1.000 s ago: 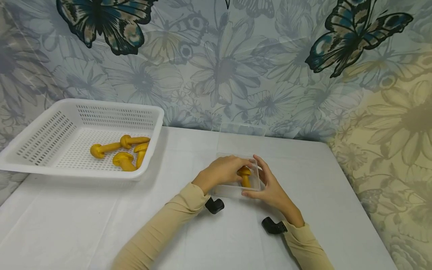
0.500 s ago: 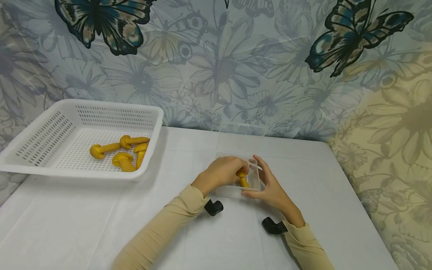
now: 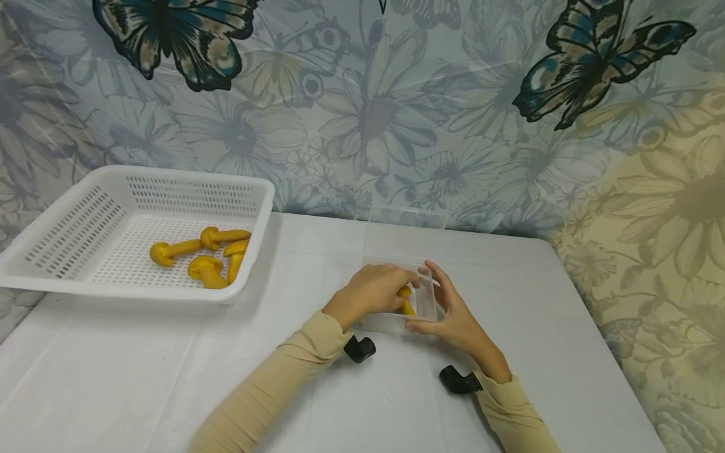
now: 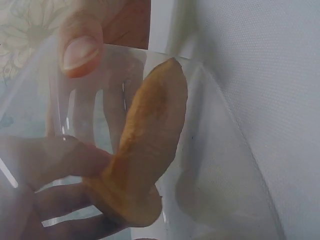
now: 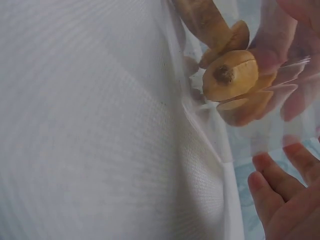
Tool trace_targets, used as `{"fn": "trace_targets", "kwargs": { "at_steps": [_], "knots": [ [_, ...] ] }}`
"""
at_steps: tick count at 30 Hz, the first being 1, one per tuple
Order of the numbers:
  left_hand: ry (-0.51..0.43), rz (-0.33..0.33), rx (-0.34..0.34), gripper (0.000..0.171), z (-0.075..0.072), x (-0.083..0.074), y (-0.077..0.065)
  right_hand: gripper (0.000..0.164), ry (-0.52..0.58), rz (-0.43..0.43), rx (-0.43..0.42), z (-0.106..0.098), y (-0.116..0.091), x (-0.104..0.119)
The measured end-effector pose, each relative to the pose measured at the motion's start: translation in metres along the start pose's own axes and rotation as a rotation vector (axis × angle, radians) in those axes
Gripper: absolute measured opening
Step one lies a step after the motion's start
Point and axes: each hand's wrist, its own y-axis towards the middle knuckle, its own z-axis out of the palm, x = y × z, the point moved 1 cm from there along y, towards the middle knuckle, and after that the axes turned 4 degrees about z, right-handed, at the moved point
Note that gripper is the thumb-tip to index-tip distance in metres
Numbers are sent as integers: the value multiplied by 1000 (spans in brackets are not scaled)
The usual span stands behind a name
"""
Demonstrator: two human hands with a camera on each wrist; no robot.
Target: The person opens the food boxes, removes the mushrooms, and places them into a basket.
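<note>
In the head view my left hand (image 3: pixel 376 286) reaches into a clear plastic box (image 3: pixel 379 323) and holds a yellow-brown mushroom (image 3: pixel 408 307) by its cap. Seen through the box wall in the left wrist view, the thumb and fingers close on the cap of the mushroom (image 4: pixel 155 125), whose stem slants upward. My right hand (image 3: pixel 450 314) grips the right end of the box, thumb at the near wall and fingers at the far side. Through the plastic, the right wrist view shows a stem end (image 5: pixel 231 76) and mushroom shapes behind it; reflections blur how many there are.
A white perforated basket (image 3: pixel 130 289) stands at the left with several yellow mushrooms (image 3: pixel 206 270) inside. The box's clear lid (image 3: pixel 406 218) is raised behind it, near the patterned backdrop (image 3: pixel 374 119). White cloth (image 3: pixel 141 377) covers the table.
My left fingers have shifted over the cap inside the box, and the mushroom has moved slightly left, so less of it shows. My right hand stays at the box's end.
</note>
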Motion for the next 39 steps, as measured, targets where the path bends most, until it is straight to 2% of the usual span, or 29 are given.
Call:
{"fn": "trace_targets", "kwargs": {
  "at_steps": [8,12,17,20,29,39],
  "knots": [
    [-45,36,-56,27,1,2,0,113,2,2,1,-1,0,0],
    [-38,61,-54,24,0,2,0,112,11,1,14,-1,0,0],
    [-61,94,-12,38,-3,3,0,112,17,2,15,-3,0,0],
    [-90,105,-11,42,-5,3,-1,111,14,0,17,-4,1,0],
    [-173,127,-58,37,-10,4,-7,112,-1,-20,17,-2,0,-1],
    [-264,144,-121,34,-20,7,-18,111,2,19,12,-2,0,-4]
  ]
}}
